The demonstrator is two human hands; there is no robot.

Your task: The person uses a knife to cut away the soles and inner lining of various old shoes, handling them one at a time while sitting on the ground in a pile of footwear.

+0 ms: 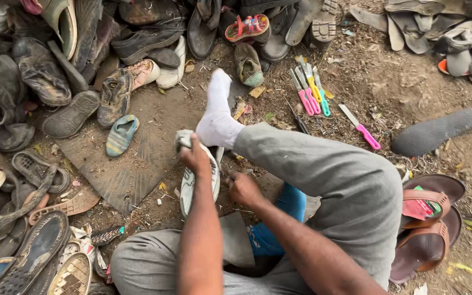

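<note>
I sit on the ground with grey trousers and a white sock (217,117) on my raised foot. A white sneaker (189,183) lies sole-side under that foot. My left hand (195,155) grips the sneaker's upper end near the heel. My right hand (243,188) is closed at the sneaker's right edge, just below my calf; whether it holds a small tool is hidden by its fingers.
Piles of worn shoes and sandals (55,82) ring the left and top. A dark rubber mat (137,158) lies under the sneaker. Pink, yellow and teal handled knives (311,95) and another pink knife (361,128) lie on dirt. Brown sandals (430,218) sit at right.
</note>
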